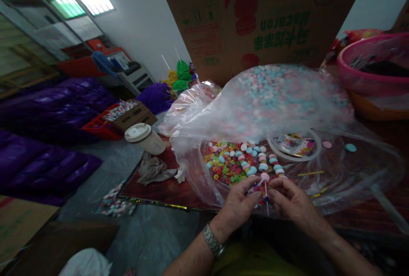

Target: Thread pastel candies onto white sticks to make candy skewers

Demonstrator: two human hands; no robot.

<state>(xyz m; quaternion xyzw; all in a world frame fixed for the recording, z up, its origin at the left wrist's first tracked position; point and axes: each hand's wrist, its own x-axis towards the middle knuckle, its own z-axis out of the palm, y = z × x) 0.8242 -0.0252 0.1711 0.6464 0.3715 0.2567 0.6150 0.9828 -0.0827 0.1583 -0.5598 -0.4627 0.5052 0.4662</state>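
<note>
Near the table's front edge, my left hand [238, 205] and my right hand [295, 203] are closed with bent fingers around a candy skewer [266, 188]. Its thin white stick points down toward me, with a pink candy at its upper end. A small blue and red piece sits on the stick between my fingertips; I cannot make out what it is. Just beyond lie more skewers [276, 166] of pastel candies and colourful rings. Left of them is a pile of ring-shaped gummies [228, 165] mixed with pastel candies. A round clear tub [316, 150] holds printed packets or labels.
A large clear bag of pastel candies [275, 101] bulges behind, before a cardboard box [236, 24]. At left stand a lidded paper cup [148, 139] and a crumpled cloth [155, 169]. A pink basin [367, 63] is at right. Yellow strips [311, 173] lie on the plastic sheet.
</note>
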